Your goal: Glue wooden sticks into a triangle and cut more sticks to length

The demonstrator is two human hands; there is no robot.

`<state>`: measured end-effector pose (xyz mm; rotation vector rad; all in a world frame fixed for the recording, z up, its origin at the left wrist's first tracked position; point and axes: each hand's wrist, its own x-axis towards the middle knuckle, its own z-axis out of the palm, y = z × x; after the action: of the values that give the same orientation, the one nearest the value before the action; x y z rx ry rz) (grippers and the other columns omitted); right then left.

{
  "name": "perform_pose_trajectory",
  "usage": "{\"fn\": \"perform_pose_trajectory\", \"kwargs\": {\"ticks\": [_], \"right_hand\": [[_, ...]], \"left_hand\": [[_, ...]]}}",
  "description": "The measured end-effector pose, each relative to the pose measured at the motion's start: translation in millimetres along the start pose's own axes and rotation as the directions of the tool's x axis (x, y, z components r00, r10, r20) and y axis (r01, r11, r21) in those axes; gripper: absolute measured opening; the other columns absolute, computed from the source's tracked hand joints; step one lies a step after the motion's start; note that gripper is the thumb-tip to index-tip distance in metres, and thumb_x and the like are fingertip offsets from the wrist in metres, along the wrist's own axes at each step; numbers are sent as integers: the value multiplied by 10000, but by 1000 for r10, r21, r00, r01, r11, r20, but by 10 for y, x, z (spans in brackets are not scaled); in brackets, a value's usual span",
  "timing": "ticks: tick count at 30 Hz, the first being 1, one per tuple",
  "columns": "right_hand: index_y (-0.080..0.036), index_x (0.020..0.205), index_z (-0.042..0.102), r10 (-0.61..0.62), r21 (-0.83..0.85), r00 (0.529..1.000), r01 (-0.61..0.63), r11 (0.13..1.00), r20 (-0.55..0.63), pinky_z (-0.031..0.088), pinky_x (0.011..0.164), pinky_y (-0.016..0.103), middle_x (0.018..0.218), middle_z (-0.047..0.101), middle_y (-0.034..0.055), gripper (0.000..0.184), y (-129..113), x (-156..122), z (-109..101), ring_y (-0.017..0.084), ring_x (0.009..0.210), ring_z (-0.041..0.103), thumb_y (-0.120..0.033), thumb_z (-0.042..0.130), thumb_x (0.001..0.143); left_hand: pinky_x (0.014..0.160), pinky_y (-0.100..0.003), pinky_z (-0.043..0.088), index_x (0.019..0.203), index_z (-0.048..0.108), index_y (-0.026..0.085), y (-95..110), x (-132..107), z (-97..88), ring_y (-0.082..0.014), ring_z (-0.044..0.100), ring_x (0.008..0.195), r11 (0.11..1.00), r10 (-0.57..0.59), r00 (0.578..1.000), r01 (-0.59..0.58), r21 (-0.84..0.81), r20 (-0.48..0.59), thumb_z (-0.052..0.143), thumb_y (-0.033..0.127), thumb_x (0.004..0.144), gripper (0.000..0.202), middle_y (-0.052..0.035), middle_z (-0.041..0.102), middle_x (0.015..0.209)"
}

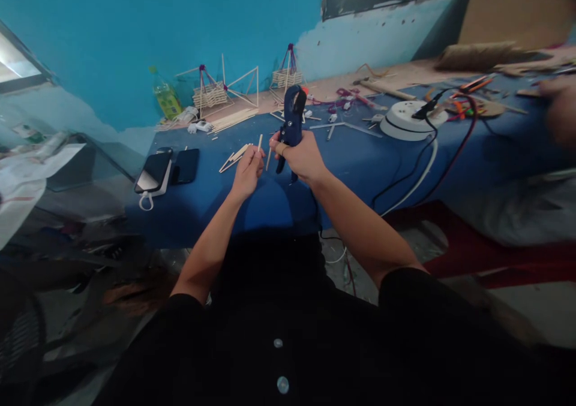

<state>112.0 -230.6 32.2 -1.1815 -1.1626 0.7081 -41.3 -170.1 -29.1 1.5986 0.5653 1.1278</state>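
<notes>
At the left edge of the tabletop [360,160] your two phones [155,172] lie flat, seemingly parked clear of the work. Loose sticks [236,156] lie just beside your left hand [248,172], which is closed in a pinch on one thin stick [260,141] held upright. Your right hand [303,157] is wrapped shut around the blue tool [291,121], its head raised beside the stick's tip (probably so the two can meet above the tabletop's middle), and the white cable reel [407,120] sits farther right.
</notes>
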Motion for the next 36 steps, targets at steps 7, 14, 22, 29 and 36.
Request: {"fn": "perform_pose_trajectory", "kwargs": {"ticks": [7, 14, 22, 29, 36], "right_hand": [[-199, 869, 698, -65, -135, 998, 67, 989, 22, 565, 727, 360, 754, 666, 25, 98, 25, 141, -38, 159, 684, 610, -214, 791, 895], [-210, 844, 675, -26, -103, 996, 35, 994, 81, 636, 804, 403, 781, 700, 50, 151, 67, 188, -58, 175, 704, 636, -233, 812, 904], [-206, 814, 685, 50, -136, 993, -36, 990, 103, 599, 764, 385, 700, 649, 21, 141, 89, 143, -129, 170, 673, 613, -93, 762, 849], [-192, 820, 716, 59, -203, 990, -32, 979, 126, 568, 751, 385, 705, 649, 43, 120, 53, 143, -211, 184, 695, 605, -102, 792, 846], [-206, 803, 703, 28, -191, 982, 9, 981, 188, 594, 768, 392, 738, 686, 46, 127, 73, 157, -198, 187, 715, 629, -124, 798, 821]], "left_hand": [[887, -340, 507, 896, 765, 231, 5, 87, 49, -209, 650, 926, 859, 315, 942, -230, 457, -119, 663, 387, 1086, 267, -48, 761, 939], [731, -297, 461, 821, 804, 203, -59, 138, 22, -165, 604, 708, 887, 246, 969, -219, 405, -14, 638, 304, 1056, 306, -3, 722, 740], [701, -284, 462, 793, 798, 189, -119, 122, 10, -164, 633, 662, 860, 99, 993, -121, 496, 70, 620, 285, 1018, 302, -10, 741, 701], [696, -279, 469, 801, 826, 186, -94, 140, -5, -160, 634, 655, 883, 62, 992, -106, 458, 109, 638, 290, 1004, 296, -21, 757, 715], [771, -276, 566, 882, 871, 162, -59, 194, 4, -144, 679, 714, 975, 9, 999, -20, 221, 52, 782, 269, 900, 141, -30, 804, 799]]}}
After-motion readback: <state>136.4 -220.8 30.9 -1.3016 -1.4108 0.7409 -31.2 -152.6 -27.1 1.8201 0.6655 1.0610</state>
